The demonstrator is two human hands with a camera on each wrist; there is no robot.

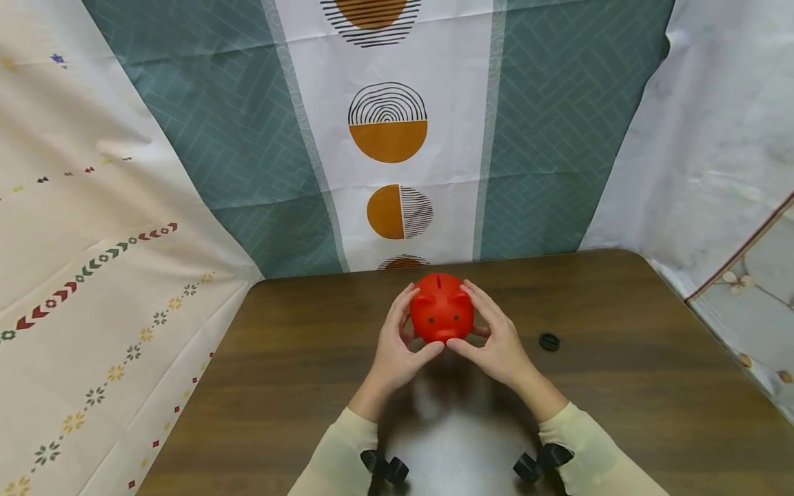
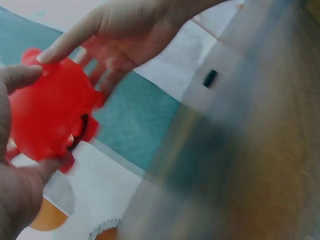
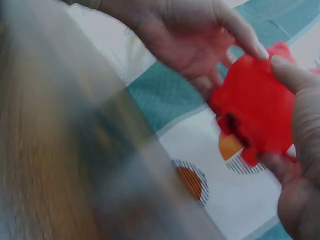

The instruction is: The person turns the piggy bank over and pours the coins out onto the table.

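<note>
Patterned hangings (image 1: 540,124): Green-and-white cloth printed with orange-and-black circles drapes at 12 o'clock, reckoned from a red piggy bank (image 1: 442,310); a cream cloth (image 1: 74,172) with rows of small motifs falls between 9 and 10, a pale cloth (image 1: 732,124) at 2.
Wooden table (image 1: 298,386): A brown, grained top spreads out before me beneath the hangings, a pale glare across it at 6 o'clock.
Pale yellow sleeves (image 1: 611,455): A person's arms reach in, one from 7 o'clock, the other from between 4 and 5.
Left hand (image 1: 393,348): At 8 o'clock, it grips the piggy bank, fingertips up by one ear, thumb beside the snout (image 1: 443,336).
Right hand (image 1: 494,341): At 4 o'clock, it mirrors that grip on the opposite side.
Piggy bank: Held up between both hands, over the table's far side, it faces 6 o'clock, coin slot (image 1: 439,282) on top; the wrist views show its legs and a blurred, dark curved shape (image 2: 78,132) among them.
Black wrist mounts (image 1: 395,471): One sits at each cuff, near 5 and 7 o'clock.
Black disc (image 1: 549,342): It lies on the table between 3 and 4 o'clock, apart from the right hand.
</note>
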